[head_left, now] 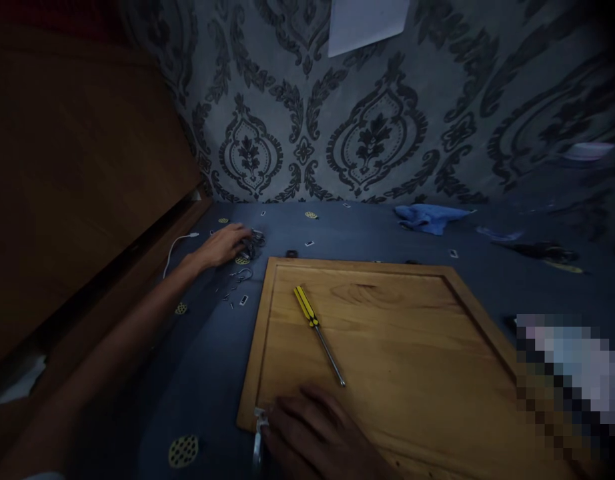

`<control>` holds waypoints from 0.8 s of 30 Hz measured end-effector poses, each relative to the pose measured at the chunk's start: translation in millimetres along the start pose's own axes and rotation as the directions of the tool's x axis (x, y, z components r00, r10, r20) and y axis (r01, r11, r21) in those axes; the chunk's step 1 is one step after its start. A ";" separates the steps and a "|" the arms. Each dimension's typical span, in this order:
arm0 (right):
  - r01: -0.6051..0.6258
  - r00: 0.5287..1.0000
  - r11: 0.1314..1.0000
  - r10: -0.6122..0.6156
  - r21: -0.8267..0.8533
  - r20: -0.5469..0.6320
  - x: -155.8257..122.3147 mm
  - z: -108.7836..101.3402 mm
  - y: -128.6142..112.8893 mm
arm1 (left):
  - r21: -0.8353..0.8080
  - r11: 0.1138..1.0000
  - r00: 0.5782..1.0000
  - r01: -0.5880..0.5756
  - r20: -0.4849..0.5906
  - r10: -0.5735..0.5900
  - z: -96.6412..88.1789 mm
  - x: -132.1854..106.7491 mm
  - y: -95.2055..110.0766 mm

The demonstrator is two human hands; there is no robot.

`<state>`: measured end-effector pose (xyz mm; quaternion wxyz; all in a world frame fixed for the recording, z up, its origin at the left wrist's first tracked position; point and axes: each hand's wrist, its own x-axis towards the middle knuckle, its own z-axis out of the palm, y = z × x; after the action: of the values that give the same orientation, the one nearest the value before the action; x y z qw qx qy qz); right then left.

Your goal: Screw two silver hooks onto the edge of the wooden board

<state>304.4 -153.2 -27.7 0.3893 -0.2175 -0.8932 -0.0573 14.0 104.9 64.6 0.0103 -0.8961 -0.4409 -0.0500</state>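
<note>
My left hand (227, 244) reaches out at the left over a small pile of metal hardware (254, 245). Its fingers look stretched and apart, with the tips at the pile; whether they touch a piece is hard to see in the dim light. At the bottom, my right hand (320, 433) rests on a framed wooden panel (402, 333). Its curled fingertips press against a silvery metal hinge (258, 437) at the panel's near left corner. A screwdriver (317, 333) with a yellow-and-black handle lies on the panel, tip toward me.
Loose screws (229, 297) lie left of the panel on the dark blue patterned cloth (197, 373). Behind are a blue rag (430, 219) and a dark tool (542, 252). A white cable (175, 250) runs beside a wooden cabinet (87, 167). The patterned wall (307, 100) closes off the back.
</note>
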 end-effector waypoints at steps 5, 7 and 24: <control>-0.004 1.000 1.000 0.004 -0.002 -0.004 0.2 1.6 0.3 | 0.018 0.999 0.996 -0.036 0.078 0.035 -1.2 14.4 -3.3; -0.007 1.000 1.000 0.007 0.002 -0.004 -1.2 1.4 0.2 | 0.016 0.999 0.992 -0.043 0.116 0.041 -1.6 18.1 -6.1; -0.020 1.000 1.000 0.020 0.020 -0.018 1.8 -3.2 0.2 | 0.048 0.995 0.996 0.089 -0.008 -0.089 1.0 8.3 -14.3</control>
<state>305.6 -153.3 -24.2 0.4000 -0.2219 -0.8880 -0.0467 7.8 120.3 64.1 0.0313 -0.8749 -0.4814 -0.0424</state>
